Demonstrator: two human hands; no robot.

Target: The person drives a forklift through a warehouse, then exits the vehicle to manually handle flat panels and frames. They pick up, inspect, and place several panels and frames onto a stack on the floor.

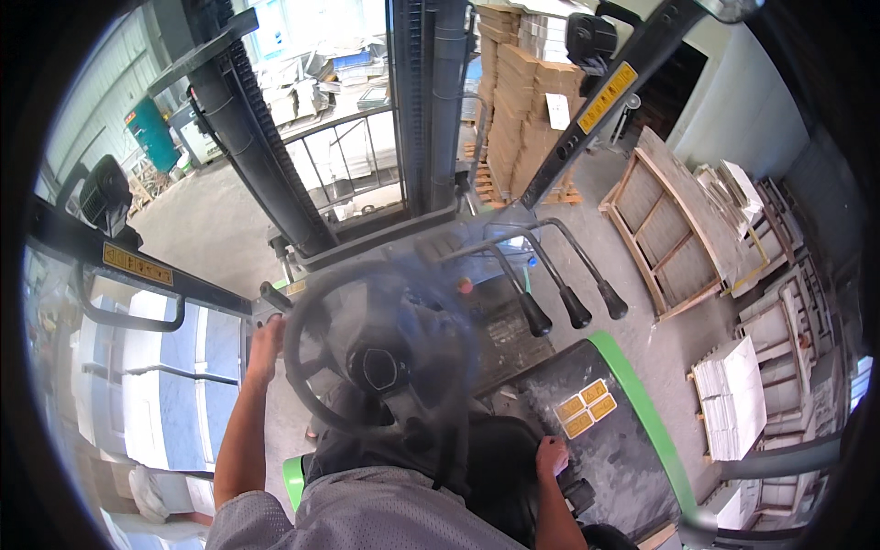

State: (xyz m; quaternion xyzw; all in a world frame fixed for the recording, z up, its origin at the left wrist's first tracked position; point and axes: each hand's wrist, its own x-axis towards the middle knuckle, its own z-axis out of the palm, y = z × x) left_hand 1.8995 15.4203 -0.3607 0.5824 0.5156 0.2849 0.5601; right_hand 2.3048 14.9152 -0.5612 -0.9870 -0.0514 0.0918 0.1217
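Observation:
I sit at the controls of a forklift, behind its black steering wheel (298,371). To the left of the wheel, my left hand (266,346) is closed around the lower part of a short black lever (274,297). My right hand (552,456) is low beside the seat, its fingers curled; what they hold, if anything, is hidden. A black knob (578,495) sits just below that hand. Three hydraulic control levers (576,310) with black grips rise ahead on the right, touched by neither hand.
The forklift's mast (426,110) stands ahead. Stacked cardboard (522,115) on a pallet is beyond it. At right, a wooden frame (665,229) leans and white panels (729,399) are stacked. White-wrapped stacks (170,403) stand close at left. A green cylinder (151,136) is farther off.

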